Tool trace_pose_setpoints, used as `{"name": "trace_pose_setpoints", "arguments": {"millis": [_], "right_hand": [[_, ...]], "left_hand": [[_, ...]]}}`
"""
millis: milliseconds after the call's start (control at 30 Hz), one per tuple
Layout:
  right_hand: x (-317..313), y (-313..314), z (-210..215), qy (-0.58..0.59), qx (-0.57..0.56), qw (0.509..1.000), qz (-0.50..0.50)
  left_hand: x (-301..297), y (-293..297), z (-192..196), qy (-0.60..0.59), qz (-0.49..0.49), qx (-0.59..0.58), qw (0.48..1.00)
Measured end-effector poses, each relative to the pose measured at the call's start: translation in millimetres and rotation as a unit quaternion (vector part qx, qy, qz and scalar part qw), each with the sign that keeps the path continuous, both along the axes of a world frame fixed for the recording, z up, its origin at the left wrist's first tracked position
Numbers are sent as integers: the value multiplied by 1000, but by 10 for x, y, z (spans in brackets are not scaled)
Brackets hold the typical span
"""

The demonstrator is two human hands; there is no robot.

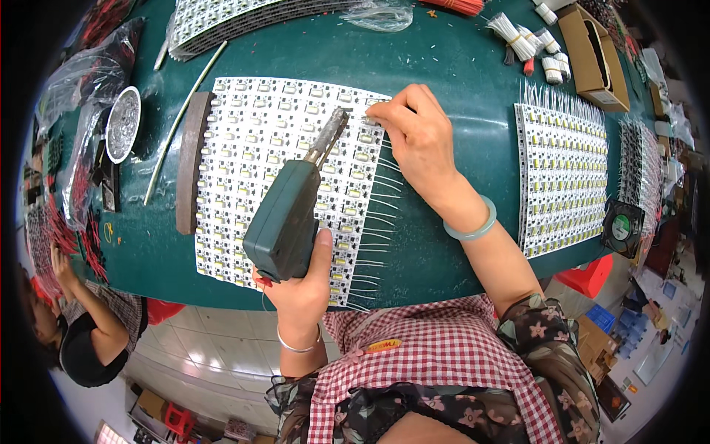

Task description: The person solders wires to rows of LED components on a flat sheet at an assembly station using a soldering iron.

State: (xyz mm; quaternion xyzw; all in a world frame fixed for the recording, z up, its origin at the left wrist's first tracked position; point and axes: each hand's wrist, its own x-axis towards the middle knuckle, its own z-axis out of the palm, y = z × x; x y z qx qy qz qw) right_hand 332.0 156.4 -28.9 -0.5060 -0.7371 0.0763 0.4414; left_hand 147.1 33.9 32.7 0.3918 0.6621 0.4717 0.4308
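Note:
In my left hand is a dark green soldering gun, gripped from below. Its metal tip points up and right, over the upper right part of a white LED board panel. My right hand is pinched at the panel's top right edge, close to the tip. What it pinches seems to be a thin white wire, mostly hidden by the fingers. Below that hand, several thin white wires stick out to the right along the panel's edge. A dark bar lies along the panel's left edge.
Another wired LED panel lies to the right, beside a small black fan. Wire bundles and a cardboard box are at far right. A white bowl and a thin rod lie left. Another person is at left.

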Motion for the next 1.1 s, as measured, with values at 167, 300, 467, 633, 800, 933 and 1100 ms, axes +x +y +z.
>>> {"name": "trace_pose_setpoints", "arguments": {"millis": [167,300,467,633,800,933,1100], "right_hand": [[8,-7,-8,-13,-6,1000,-7],[6,1,-15,-14,-7,1000,-5],[3,5,-24,-24,-11,1000,-5],[8,10,-29,-23,-8,1000,-5],[2,6,-23,-23,-8,1000,-5],[6,-1,-14,-27,-13,1000,-6],[11,4,7,-21,-6,1000,-4]], "left_hand": [[-3,1,-21,-11,-8,-8,1000],[42,30,23,-22,2,-17,1000],[15,-5,-25,3,-7,-21,1000],[-29,-26,-45,35,-41,-16,998],[3,-6,4,19,2,0,1000],[-4,-5,-18,-3,-16,5,1000],[24,10,19,17,-2,7,1000]]}}
